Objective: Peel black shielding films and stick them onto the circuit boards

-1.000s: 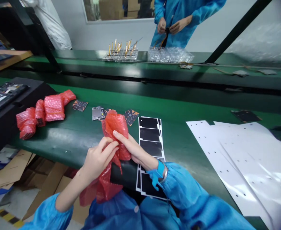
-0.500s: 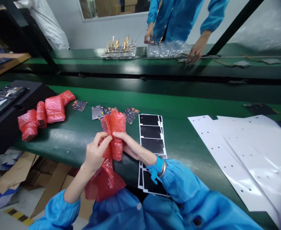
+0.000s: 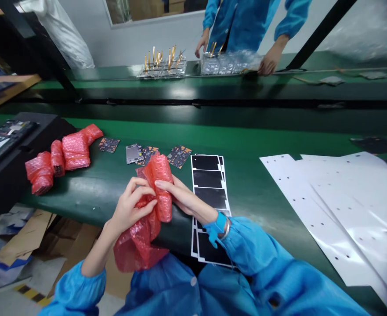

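Bright, even light, prob. overhead; no dim zones exc. corners. Long glare streaks on near bench [image 3: 81,197] & far bench [image 3: 183,91]. Sheen on white sheets [image 3: 345,210], plastic tray [image 3: 229,63], red bubble wrap [image 3: 162,188]. Shadows soft, short. Fisheye bend at edges, black post [image 3: 321,35] leaning. Dark vignette R corners. Focus fairly even, fine detail a bit soft; no heavy motion blur.

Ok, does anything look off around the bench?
The white perforated sheet is creased and buckled, not flat, and flattened cardboard lies loose on the floor below the green bench. The red bubble wrap in the left hand and right hand is just crumpled.
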A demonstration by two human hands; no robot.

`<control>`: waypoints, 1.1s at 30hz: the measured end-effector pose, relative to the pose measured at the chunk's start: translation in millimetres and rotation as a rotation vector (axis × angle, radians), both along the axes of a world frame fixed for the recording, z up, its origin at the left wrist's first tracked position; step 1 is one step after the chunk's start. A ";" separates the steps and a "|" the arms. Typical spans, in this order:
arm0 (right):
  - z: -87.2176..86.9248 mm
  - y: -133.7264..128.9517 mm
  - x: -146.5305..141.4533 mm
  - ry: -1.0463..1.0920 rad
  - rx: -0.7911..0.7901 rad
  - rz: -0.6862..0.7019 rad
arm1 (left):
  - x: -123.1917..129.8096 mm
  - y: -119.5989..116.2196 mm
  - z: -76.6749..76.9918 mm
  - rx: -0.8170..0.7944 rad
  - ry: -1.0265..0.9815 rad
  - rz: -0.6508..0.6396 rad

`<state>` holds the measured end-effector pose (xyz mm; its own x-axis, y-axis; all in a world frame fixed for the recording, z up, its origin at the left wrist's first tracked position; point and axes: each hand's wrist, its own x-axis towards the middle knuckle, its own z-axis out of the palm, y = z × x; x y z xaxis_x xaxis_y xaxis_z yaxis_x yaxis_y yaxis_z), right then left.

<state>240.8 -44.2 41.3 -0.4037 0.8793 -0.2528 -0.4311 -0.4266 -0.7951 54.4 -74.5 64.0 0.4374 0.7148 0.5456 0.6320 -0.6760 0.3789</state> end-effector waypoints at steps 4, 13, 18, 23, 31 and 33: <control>1.1 -0.6 0.9 0.011 -0.003 0.017 | -4.4 5.9 -1.3 0.087 0.126 -0.067; 5.5 -2.0 -3.3 -0.015 -0.021 0.001 | 0.2 2.6 -3.5 0.215 0.007 0.106; 1.4 2.6 -14.2 -0.056 -0.038 -0.178 | 35.0 -27.3 13.7 -0.070 -0.163 0.058; 6.2 9.5 -12.4 0.018 -0.053 -0.264 | 34.4 -42.6 2.4 0.104 0.142 0.007; 22.4 12.0 1.4 0.206 -0.092 -0.198 | -9.9 -13.4 -7.5 -0.164 -0.117 0.287; 20.2 8.6 -2.6 0.214 -0.101 -0.126 | -2.7 -6.9 -13.2 -0.208 -0.190 0.292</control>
